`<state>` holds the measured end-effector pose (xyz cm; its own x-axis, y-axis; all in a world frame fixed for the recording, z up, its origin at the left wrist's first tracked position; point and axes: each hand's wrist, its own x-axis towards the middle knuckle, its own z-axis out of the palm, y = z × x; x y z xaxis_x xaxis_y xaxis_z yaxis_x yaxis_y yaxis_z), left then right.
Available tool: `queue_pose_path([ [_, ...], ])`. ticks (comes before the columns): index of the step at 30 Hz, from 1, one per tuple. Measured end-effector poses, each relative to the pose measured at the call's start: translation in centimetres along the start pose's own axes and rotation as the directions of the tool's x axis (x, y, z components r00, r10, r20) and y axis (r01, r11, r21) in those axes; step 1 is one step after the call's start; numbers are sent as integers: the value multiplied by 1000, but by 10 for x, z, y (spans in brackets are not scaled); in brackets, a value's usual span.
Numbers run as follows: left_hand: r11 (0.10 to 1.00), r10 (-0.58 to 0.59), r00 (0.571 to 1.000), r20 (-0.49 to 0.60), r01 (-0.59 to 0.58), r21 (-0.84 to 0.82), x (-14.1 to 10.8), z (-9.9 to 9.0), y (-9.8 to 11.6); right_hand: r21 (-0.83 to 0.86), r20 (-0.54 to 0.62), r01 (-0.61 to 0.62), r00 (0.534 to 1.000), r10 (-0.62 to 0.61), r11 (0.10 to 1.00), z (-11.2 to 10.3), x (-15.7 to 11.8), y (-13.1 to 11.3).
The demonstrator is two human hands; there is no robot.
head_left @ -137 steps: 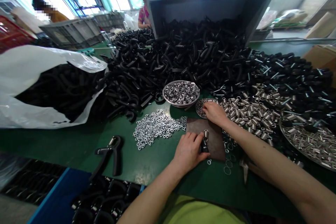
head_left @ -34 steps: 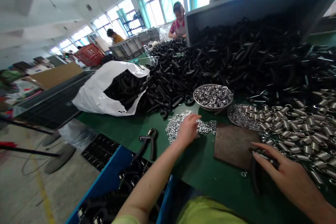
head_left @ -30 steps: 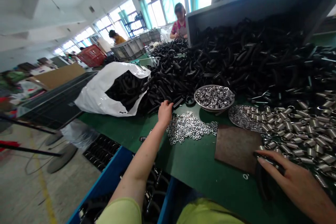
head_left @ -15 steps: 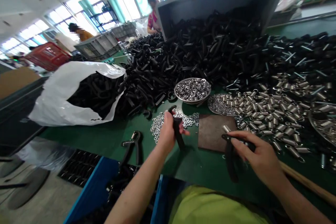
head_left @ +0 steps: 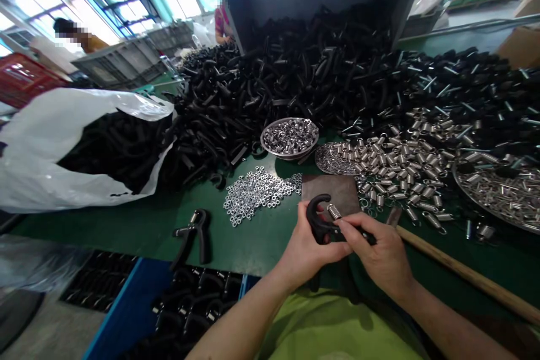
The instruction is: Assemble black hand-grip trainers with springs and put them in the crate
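Note:
In front of my body my two hands meet. My left hand is closed around a black hook-ended handle, its curve facing up and right. My right hand is closed on a second black handle, its fingertips at the joint where the parts touch. A small coil spring stands up from this joint, near my right fingertips. Fingers hide much of the joint. Below and left, an assembled hand grip exerciser lies on the green table. Behind my hands is a flat metal plate.
Loose nuts lie left of the plate, near a bowl of small metal parts. Springs spread at right beside a long wooden-handled hammer. Black handles pile behind. A white sack and blue crate stand left.
My left hand has moved right with its black handle to meet the parts in my right hand. The handles now touch. The view has shifted to the right.

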<state>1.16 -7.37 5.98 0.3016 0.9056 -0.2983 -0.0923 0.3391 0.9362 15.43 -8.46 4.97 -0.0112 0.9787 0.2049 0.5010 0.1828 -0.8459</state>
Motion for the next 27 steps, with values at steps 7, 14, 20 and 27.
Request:
queue_pose_path([
  [7, 974, -188, 981, 46, 192, -119, 9, -4, -9, -57, 158, 191, 971, -180, 980, -18, 0, 20],
  [14, 947, 157, 988, -5, -149, 286, 7, -22, 5, 210, 512, -430, 813, 275, 878, -12, 6, 25],
  [20, 916, 151, 987, 47, -157, 369, 3, -18, -6, 269, 520, -400, 826, 218, 876, 8, 19, 19],
  [27, 907, 186, 982, 24, -181, 380, -2, -16, -25, -139, 424, -26, 902, 84, 990, 4, 14, 8],
])
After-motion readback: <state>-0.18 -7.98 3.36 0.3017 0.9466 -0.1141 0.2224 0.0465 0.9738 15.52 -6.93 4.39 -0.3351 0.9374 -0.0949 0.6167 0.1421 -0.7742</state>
